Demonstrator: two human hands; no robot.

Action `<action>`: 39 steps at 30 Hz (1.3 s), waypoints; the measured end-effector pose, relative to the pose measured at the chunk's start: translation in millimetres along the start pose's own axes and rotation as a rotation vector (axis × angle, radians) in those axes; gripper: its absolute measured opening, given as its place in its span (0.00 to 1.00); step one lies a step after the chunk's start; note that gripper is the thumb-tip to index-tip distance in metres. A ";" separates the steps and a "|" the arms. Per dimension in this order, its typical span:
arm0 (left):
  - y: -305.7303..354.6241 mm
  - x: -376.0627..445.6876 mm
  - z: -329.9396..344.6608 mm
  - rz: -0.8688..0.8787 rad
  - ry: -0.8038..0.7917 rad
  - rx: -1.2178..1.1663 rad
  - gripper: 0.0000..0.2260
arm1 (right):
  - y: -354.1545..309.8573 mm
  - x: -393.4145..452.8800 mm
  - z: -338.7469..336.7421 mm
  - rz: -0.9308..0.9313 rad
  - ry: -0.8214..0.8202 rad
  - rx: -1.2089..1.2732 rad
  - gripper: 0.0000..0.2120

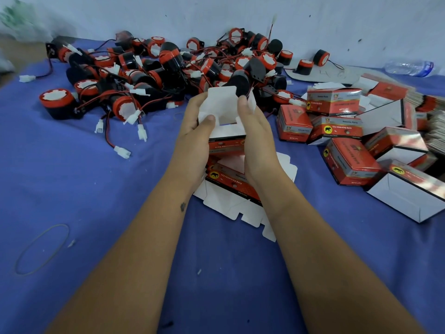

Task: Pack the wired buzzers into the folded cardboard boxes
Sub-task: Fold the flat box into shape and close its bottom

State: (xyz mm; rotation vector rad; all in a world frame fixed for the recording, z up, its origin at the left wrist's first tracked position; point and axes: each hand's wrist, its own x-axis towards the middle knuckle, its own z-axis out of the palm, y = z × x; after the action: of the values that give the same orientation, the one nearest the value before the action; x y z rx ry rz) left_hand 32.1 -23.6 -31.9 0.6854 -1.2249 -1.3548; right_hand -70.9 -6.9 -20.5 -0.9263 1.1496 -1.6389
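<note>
Both my hands hold one red cardboard box (pixel 226 141) upright over the blue cloth, its white top flaps open. My left hand (pixel 195 131) grips its left side with the thumb on a flap. My right hand (pixel 252 131) grips the right side, thumb against the rear flap. A black buzzer (pixel 237 80) lies just behind the box's open top. A big heap of black-and-red wired buzzers (pixel 144 75) with white plugs lies behind. Flat unfolded boxes (pixel 231 186) lie under my hands.
Folded red boxes (pixel 337 131) are piled at the right, some closed, some open, beside stacks of flat cartons (pixel 435 131). A plastic bottle (pixel 409 67) lies at the back right. A rubber band (pixel 42 249) lies on the blue cloth (pixel 96 189) at the front left.
</note>
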 end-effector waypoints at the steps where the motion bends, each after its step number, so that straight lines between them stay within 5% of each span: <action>1: 0.4 0.2 0.0 -0.007 0.025 -0.026 0.18 | -0.9 0.3 -1.5 0.045 -0.039 0.043 0.15; 3: 1.1 -0.4 1.4 -0.023 0.049 -0.041 0.18 | -2.6 0.8 -4.5 0.096 -0.081 0.182 0.22; 8: 0.6 0.5 2.0 -0.037 0.038 -0.059 0.17 | -3.5 -1.3 -5.2 0.021 -0.142 0.111 0.11; 13: -1.5 2.1 -0.7 -0.048 0.039 -0.073 0.16 | -3.2 -4.9 -2.7 -0.054 -0.092 0.049 0.14; 18: -3.6 2.4 -6.4 -0.065 -0.095 -0.221 0.11 | -5.7 -8.0 -5.9 -0.005 -0.143 0.226 0.03; 24: -5.9 5.1 -2.5 -0.025 0.024 -0.029 0.18 | -1.9 -4.3 -6.5 -0.037 -0.074 -0.015 0.14; 31: -5.8 3.7 -0.8 -0.062 0.101 0.062 0.17 | 1.0 -4.5 -4.8 -0.091 -0.001 -0.207 0.13; 34: -6.5 4.6 -5.0 -0.090 0.043 -0.078 0.13 | -2.3 -5.4 -3.8 -0.025 -0.022 -0.044 0.05; 39: -6.1 4.9 -6.2 -0.139 0.039 -0.019 0.17 | -4.3 -4.2 -3.5 0.036 -0.013 0.119 0.11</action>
State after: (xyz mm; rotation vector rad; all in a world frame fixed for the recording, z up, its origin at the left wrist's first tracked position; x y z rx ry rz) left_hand 34.7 -31.0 -38.1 0.7923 -1.1497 -1.4588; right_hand -73.8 -1.3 -17.8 -0.8344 1.0420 -1.6507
